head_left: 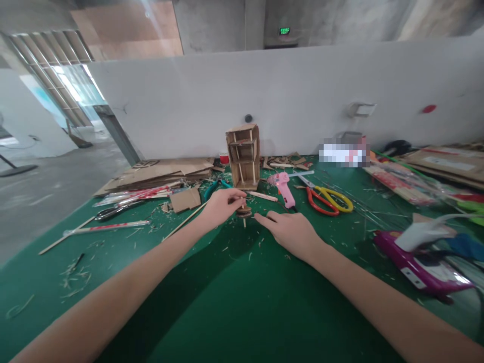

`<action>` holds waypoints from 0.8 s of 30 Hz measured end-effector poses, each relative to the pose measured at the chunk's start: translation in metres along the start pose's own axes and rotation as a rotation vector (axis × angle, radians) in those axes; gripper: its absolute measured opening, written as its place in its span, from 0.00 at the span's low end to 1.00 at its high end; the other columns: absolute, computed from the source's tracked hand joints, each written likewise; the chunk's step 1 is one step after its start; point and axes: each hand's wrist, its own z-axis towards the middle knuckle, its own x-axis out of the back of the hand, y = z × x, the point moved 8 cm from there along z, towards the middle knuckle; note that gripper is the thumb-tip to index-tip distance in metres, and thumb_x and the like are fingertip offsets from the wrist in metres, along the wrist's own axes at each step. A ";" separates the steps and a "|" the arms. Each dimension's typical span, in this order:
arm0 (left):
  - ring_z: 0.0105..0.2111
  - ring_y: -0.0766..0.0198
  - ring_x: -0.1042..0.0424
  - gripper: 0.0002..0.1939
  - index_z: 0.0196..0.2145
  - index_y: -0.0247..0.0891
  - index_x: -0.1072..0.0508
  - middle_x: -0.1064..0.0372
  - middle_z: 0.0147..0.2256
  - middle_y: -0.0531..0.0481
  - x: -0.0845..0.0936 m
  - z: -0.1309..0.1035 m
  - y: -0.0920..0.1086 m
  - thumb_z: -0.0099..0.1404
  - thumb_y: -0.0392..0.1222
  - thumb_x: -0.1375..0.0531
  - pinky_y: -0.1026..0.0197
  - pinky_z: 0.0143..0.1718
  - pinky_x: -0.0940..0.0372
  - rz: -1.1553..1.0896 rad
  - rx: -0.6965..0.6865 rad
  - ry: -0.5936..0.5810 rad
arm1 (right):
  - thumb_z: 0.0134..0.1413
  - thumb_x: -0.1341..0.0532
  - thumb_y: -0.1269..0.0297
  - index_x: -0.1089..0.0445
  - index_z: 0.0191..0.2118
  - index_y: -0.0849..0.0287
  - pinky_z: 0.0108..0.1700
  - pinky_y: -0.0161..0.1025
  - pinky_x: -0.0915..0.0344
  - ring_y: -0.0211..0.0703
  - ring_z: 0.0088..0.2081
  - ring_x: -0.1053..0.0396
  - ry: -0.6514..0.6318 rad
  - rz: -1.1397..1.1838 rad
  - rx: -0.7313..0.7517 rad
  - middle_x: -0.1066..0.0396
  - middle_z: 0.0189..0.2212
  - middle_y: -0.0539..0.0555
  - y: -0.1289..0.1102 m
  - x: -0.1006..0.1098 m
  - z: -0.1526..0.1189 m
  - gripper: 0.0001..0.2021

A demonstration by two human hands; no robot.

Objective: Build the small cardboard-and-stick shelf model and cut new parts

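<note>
- Here's a low white wall (212, 96) running right across, just behind the green-topped table (242, 317).
- Above it, bare grey concrete (219, 25), and there's a green exit sign (284, 31) glowing!
- Over on the left, daylight pours through a barred window (75, 85), pale blue showing low down.
- Grey floor (68, 186) stretches out below, slightly blurred.
- And on the white wall's right side, a red oval spot (429, 109).

Sign on far wall (284, 31): you read "EXIT" in green; the marks above it stay unclear to you.
Clear packet, left (109, 227): its red print is too blurred for you to read.
</note>
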 end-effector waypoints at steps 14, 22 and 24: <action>0.41 0.59 0.24 0.15 0.48 0.37 0.32 0.23 0.39 0.46 -0.006 0.000 -0.002 0.65 0.43 0.45 0.59 0.41 0.29 -0.095 0.005 -0.046 | 0.58 0.49 0.74 0.35 0.55 0.50 0.23 0.39 0.63 0.35 0.24 0.35 0.020 0.009 0.066 0.26 0.34 0.51 -0.005 0.002 -0.001 0.22; 0.39 0.60 0.23 0.12 0.45 0.35 0.32 0.23 0.38 0.44 -0.009 0.001 -0.005 0.64 0.40 0.45 0.59 0.40 0.29 -0.134 0.005 -0.039 | 0.58 0.48 0.74 0.36 0.56 0.50 0.23 0.40 0.62 0.36 0.25 0.34 -0.011 0.008 0.064 0.26 0.35 0.52 -0.007 0.000 0.000 0.22; 0.39 0.60 0.23 0.12 0.45 0.35 0.32 0.23 0.38 0.44 -0.009 0.001 -0.005 0.64 0.39 0.46 0.59 0.41 0.29 -0.135 0.005 -0.041 | 0.57 0.49 0.76 0.37 0.57 0.52 0.23 0.40 0.62 0.36 0.26 0.33 0.005 -0.023 0.047 0.26 0.36 0.53 -0.006 0.001 0.000 0.24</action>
